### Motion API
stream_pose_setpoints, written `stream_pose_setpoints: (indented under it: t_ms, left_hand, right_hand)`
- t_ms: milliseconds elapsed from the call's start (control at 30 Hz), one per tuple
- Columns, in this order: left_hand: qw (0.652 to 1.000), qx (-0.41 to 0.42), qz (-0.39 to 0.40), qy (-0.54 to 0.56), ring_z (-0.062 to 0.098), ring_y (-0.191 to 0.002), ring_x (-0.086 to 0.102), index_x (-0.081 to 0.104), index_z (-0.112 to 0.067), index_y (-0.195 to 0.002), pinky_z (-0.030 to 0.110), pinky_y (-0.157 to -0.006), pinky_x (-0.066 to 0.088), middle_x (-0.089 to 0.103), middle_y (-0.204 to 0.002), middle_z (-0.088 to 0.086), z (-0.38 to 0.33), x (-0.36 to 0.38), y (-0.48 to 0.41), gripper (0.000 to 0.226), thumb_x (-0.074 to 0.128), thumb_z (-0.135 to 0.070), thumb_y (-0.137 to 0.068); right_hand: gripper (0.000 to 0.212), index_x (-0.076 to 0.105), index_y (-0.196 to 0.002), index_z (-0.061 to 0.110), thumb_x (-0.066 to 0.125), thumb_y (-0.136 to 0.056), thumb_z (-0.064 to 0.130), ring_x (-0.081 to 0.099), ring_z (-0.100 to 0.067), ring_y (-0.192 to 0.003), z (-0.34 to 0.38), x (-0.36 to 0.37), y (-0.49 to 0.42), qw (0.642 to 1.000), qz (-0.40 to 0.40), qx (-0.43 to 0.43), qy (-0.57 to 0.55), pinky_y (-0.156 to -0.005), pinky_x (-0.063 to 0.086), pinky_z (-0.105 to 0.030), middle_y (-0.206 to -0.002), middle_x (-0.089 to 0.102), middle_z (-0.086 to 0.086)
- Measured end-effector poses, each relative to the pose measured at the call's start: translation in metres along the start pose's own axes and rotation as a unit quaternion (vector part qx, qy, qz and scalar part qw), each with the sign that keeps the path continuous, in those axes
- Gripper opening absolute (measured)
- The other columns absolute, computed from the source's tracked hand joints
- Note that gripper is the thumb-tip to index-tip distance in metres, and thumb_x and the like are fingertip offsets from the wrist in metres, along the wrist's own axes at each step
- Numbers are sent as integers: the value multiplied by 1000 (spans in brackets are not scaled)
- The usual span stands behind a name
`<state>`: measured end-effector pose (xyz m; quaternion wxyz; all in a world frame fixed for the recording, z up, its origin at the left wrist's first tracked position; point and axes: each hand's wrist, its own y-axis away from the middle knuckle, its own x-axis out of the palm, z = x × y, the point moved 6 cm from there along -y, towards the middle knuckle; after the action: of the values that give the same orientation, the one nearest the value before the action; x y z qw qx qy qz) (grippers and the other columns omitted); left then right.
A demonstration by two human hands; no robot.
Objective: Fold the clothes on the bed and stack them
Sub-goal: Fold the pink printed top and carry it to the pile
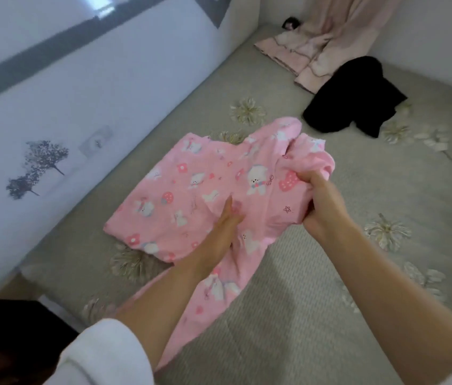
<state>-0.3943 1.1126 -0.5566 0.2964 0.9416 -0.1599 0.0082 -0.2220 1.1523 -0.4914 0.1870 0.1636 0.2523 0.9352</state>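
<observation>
The right hand point(319, 200) is seen clenched into a fist around a bunched wad of a pink printed garment point(188, 195), the cloth being lifted a little at that spot. The left hand point(225, 227) is laid at nine o'clock from it, well within reach. Its fingers are held straight and close together, pointed toward twelve o'clock and pressed edge-on into a crease of the same garment. Two bare forearms are shown, and one white sleeve point(102, 354) is pushed up on the left arm at seven o'clock.

The pink garment, patterned with white animals and red shapes, is spread across the middle of the bed point(302, 315). One part is flattened toward nine o'clock and another trails toward six o'clock under the left forearm.

Three lots of clothing are counted on the bed. At one o'clock from the hands, apart from the pink piece, one black garment point(354, 98) is heaped loosely. Past it, at twelve to one o'clock in the far corner, a pale pink garment point(299, 48) with dark piping is laid; whether it is one piece or more cannot be told. One small dark item point(291, 24) is seen just beside it.

The grey-green sheet is printed with several flowers point(247, 111), too blurred to be counted exactly. On the wall point(108, 79) at nine to ten o'clock, two tree decals point(46, 157) and one socket point(95, 141) are shown.
</observation>
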Motion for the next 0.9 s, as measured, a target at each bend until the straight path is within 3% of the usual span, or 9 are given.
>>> stream_pose_setpoints:
  t_ms: [100,167,267,367,467,600,700,833,900]
  left_hand:
    - [992,-27,10,121,27,-107,63,41,-36,-134,37,-91,50,62,-122,8,-64,24,2,55,35,-68,-90]
    - [985,12,44,164,30,-104,64,39,-44,-131,41,-95,49,62,-120,16,-114,45,4,48,33,-67,-90]
    - [960,85,136,229,29,-95,65,38,-41,-141,44,-92,51,61,-122,17,-192,84,9,62,23,-72,-89]
    - [927,111,209,290,37,-113,56,41,-36,-141,51,-99,45,57,-130,19,-244,113,16,65,28,-71,-88]
    - [906,80,225,349,37,-113,57,57,-20,-127,49,-95,48,59,-122,19,-246,116,13,64,35,-67,-89]
    - [924,9,140,355,31,-97,68,60,-10,-120,45,-76,56,68,-113,16,-180,82,-5,68,30,-64,-92]
    - [944,-49,81,317,29,-101,63,57,-20,-122,46,-84,51,67,-111,10,-113,48,-19,59,29,-63,-93]
    - [978,-158,61,123,20,-76,58,60,-23,-107,35,-79,45,63,-90,5,-22,32,-23,34,39,-46,-94]
    - [977,-197,76,-5,17,-67,52,56,-23,-98,29,-72,51,58,-84,4,16,37,-22,14,47,-32,-91]
  right_hand:
    - [32,66,-112,9,57,-81,12,69,-18,-82,70,12,26,998,29,-55,-23,-64,57,-30,-88,72,-4]
    - [35,65,-115,5,57,-81,8,68,-25,-95,120,20,46,992,54,-109,-20,-79,58,-36,-100,72,-11]
    - [30,65,-111,3,60,-81,2,64,-33,-107,190,26,82,976,86,-202,4,-95,51,-47,-113,67,-20]
    - [22,68,-100,5,67,-79,0,66,-33,-101,243,24,114,944,121,-291,93,-93,52,-47,-104,69,-19]
    - [26,69,-95,1,74,-70,-4,69,-32,-92,262,18,128,901,168,-329,229,-83,57,-41,-97,70,-20]
    - [12,67,-79,4,74,-69,3,55,-7,-64,199,-2,104,827,153,-302,448,-59,46,-24,-70,64,-3]
    - [12,60,-69,2,71,-70,7,46,-11,-61,105,-38,71,812,133,-231,520,-57,36,-29,-65,58,-10]
    - [16,52,-61,9,59,-75,4,41,-14,-59,-29,-83,49,778,155,-87,603,-57,33,-28,-62,50,-4]
    - [13,67,-72,6,56,-77,3,50,-13,-68,-82,-97,52,751,213,-4,625,-66,42,-26,-75,64,-9]
